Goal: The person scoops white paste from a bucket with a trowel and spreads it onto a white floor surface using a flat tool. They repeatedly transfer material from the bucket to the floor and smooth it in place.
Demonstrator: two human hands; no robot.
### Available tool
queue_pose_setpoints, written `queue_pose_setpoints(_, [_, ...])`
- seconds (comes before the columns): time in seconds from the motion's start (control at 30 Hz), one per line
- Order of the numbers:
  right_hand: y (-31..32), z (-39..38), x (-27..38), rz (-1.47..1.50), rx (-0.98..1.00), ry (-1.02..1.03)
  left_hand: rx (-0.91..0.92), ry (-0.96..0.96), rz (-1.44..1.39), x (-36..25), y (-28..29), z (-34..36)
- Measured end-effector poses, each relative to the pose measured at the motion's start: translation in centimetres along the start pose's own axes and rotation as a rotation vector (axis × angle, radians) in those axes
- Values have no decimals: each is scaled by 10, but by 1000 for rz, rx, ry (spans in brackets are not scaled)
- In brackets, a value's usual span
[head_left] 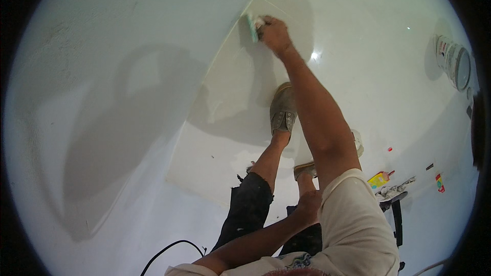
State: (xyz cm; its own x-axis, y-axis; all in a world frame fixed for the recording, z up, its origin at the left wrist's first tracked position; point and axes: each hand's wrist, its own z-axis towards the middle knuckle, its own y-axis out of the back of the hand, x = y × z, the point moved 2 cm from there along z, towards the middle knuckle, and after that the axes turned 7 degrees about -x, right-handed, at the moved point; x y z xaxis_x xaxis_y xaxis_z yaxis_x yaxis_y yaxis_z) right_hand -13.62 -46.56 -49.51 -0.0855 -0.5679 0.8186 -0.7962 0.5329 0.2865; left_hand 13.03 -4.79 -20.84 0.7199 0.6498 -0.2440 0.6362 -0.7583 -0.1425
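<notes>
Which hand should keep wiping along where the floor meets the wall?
Probably the right hand. It is stretched out to that joint and grips the green-edged tool. The left hand rests back on the knee, far from the wall.

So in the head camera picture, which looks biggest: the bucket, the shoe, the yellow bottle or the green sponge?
Largest to smallest as they look:
1. Shoe
2. Bucket, close to the shoe and bent by the lens, so unsure
3. Yellow bottle
4. Green sponge, in the right hand, partly hidden
</notes>
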Motion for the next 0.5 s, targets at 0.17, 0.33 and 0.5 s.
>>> queue_pose_setpoints(0.17, [16,36,14,282,-1,-22,309,-203,762,-149,42,-9])
queue_pose_setpoints(0.33, [-49,-6,10,-234,148,103,164,-85,403,-70,27,-2])
queue_pose_setpoints(0.5, [-93,-91,-20,-214,333,-21,-22,443,-711,7,-5,-9])
